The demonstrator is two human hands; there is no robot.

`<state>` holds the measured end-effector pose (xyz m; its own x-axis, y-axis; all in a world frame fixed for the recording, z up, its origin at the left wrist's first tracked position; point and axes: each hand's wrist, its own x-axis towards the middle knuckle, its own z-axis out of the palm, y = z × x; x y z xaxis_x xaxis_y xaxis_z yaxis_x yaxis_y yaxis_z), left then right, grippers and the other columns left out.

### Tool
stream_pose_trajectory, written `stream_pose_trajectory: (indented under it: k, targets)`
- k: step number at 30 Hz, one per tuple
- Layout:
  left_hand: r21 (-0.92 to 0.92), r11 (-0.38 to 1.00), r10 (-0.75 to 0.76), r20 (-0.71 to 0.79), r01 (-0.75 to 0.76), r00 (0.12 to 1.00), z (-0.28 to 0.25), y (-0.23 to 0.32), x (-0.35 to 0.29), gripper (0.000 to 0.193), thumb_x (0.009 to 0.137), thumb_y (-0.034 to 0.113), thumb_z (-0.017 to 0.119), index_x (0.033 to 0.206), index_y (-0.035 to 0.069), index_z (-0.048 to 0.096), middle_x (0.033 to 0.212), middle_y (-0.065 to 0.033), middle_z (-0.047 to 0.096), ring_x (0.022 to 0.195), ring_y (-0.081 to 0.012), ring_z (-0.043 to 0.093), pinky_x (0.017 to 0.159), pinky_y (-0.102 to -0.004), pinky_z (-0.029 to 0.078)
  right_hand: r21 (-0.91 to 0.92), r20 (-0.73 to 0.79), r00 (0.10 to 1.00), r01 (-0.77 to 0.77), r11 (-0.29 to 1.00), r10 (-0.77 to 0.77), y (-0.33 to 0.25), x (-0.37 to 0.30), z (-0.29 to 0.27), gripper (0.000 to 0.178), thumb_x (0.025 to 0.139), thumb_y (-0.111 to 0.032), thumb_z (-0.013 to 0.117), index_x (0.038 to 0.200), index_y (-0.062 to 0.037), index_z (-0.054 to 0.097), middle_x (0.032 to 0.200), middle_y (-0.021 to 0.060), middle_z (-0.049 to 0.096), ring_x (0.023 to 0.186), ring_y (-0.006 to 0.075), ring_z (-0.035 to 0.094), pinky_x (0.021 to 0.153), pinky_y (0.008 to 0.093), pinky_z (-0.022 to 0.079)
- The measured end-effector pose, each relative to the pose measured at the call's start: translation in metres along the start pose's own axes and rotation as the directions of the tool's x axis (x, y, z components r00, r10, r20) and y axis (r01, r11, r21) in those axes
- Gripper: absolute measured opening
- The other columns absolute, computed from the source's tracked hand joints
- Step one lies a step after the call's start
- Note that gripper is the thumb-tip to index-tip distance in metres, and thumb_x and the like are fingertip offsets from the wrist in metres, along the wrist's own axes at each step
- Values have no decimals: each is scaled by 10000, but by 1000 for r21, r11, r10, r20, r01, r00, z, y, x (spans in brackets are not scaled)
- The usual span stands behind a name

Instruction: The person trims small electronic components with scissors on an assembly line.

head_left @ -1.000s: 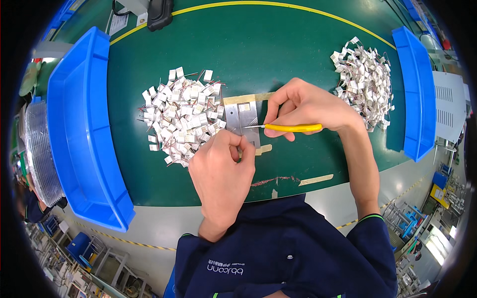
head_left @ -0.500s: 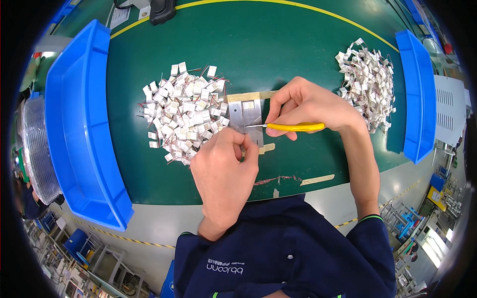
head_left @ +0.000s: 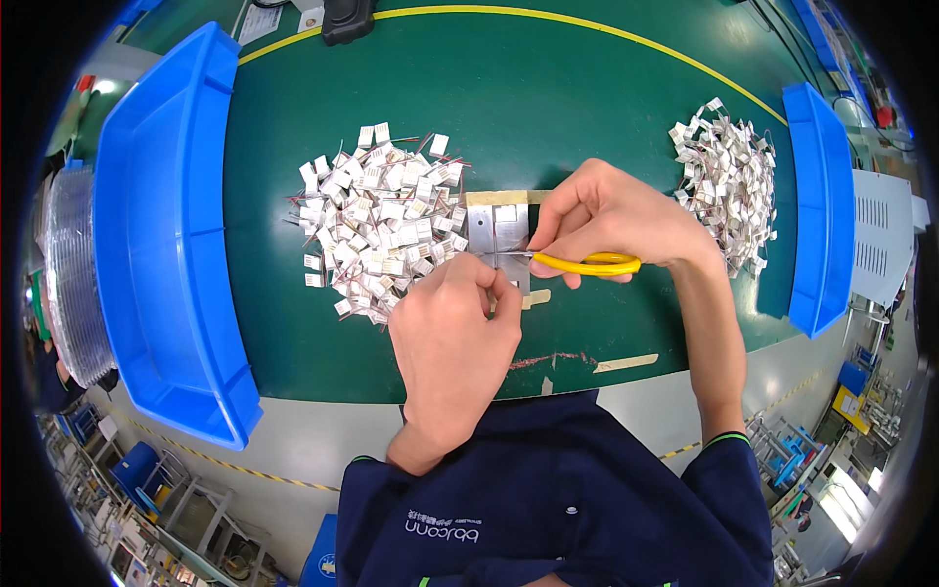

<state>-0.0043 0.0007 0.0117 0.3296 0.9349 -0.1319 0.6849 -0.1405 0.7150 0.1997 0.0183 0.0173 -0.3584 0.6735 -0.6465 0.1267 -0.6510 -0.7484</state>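
Observation:
My right hand (head_left: pixel 616 220) grips yellow tweezers (head_left: pixel 587 264), their thin silver tip pointing left over a metal fixture plate (head_left: pixel 481 225). At the plate's far end sits a white connector (head_left: pixel 506 213). My left hand (head_left: pixel 455 328) is closed in a pinch at the plate's near end, close to the tweezers' tip. What its fingertips hold is too small and hidden to make out. Just left of the plate lies a pile of white connectors (head_left: pixel 381 220) with short dark and red wires.
Another heap of wired white connectors (head_left: pixel 729 186) lies at the far right. A blue bin (head_left: pixel 161 293) stands at the left edge and another blue bin (head_left: pixel 817 215) at the right. Tan tape (head_left: pixel 626 363) sticks to the green table (head_left: pixel 323 362).
The whole view has shifted slightly, so the table things appear further right. The tweezers' handles look tilted and more parted. Both hands stay at the plate.

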Motion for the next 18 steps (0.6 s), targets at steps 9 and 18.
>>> stream_pose_trajectory:
  k: [9, 18]
  targets:
    - [-84, 996, -22, -18, 20, 1000, -4, -1, -4, 141, 693, 35, 718, 681, 51, 579, 586, -45, 563, 500, -197, 560, 479, -316, 438, -67, -9, 999, -53, 996, 52, -10, -6, -2, 154, 794, -37, 697, 871, 93, 665, 622, 123, 650, 369, 79, 488, 328, 205, 334]
    - [-739, 672, -14, -68, -41, 998, -5, -11, -5, 78, 832, -16, 689, 880, -28, 628, 813, -60, 637, 743, -105, 597, 684, -233, 470, 127, -219, 940, 294, 947, -263, -8, -23, 26, 259, 815, -13, 703, 1024, 28, 555, 747, 101, 673, 481, 70, 561, 392, 196, 391]
